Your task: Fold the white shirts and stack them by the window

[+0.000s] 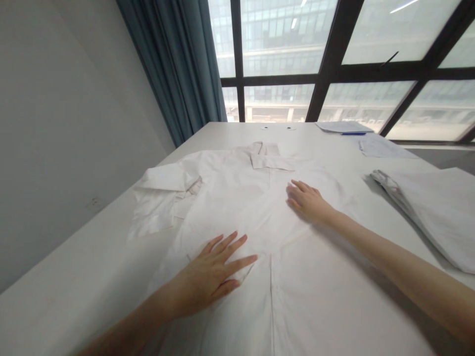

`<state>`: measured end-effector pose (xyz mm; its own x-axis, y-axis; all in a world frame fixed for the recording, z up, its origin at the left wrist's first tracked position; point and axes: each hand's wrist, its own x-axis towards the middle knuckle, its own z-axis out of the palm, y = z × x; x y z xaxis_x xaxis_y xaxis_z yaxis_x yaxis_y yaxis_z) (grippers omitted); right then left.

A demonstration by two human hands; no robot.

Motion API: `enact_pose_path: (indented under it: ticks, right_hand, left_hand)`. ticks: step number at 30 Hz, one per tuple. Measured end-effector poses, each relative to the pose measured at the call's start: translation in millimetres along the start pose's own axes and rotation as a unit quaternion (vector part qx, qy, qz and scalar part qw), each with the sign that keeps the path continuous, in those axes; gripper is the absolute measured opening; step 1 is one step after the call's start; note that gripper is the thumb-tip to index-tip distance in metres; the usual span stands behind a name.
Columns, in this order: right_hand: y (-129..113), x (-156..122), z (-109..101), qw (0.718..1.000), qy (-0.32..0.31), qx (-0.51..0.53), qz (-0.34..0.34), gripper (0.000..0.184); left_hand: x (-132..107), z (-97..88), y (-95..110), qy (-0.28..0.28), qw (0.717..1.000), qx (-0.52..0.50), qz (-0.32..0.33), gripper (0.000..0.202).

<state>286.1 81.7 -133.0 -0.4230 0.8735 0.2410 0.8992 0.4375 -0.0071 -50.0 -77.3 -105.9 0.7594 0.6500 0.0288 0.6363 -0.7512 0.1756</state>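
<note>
Both hands [210, 277] [308, 200] open, seemingly flat on shirt [237, 198]

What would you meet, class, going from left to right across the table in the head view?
Folded sleeve → left hand → right hand → second garment.

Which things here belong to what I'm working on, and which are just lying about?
In use: shirt, spread on the table; left hand and right hand, both flat on it.
Lying about: second garment at the right; papers and blue pen at the far end.
</note>
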Motion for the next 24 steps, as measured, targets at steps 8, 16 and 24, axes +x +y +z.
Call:
enact_pose_path:
  ticks: [8, 16, 24]
  right_hand:
    - [26.6, -38.5, -6.3, 0.997, -0.051, 0.052, 0.011, 0.056]
    - [70.8, -38.6, -0.3, 0.99, 0.039, 0.0, 0.132, 0.05]
    - [65.6, -39.7, -5.1, 0.994, 0.07, 0.016, 0.079, 0.04]
  left_hand:
    - [-0.5, -0.7, 0.0, -0.009, 1.0, -0.011, -0.008, 0.052]
    - [0.3, -2.6, 7.2, -0.006, 0.999, -0.032, -0.006, 0.065]
    - [-3.7, -10.3, 24.1, 0.018, 0.998, -0.06, 0.004, 0.073]
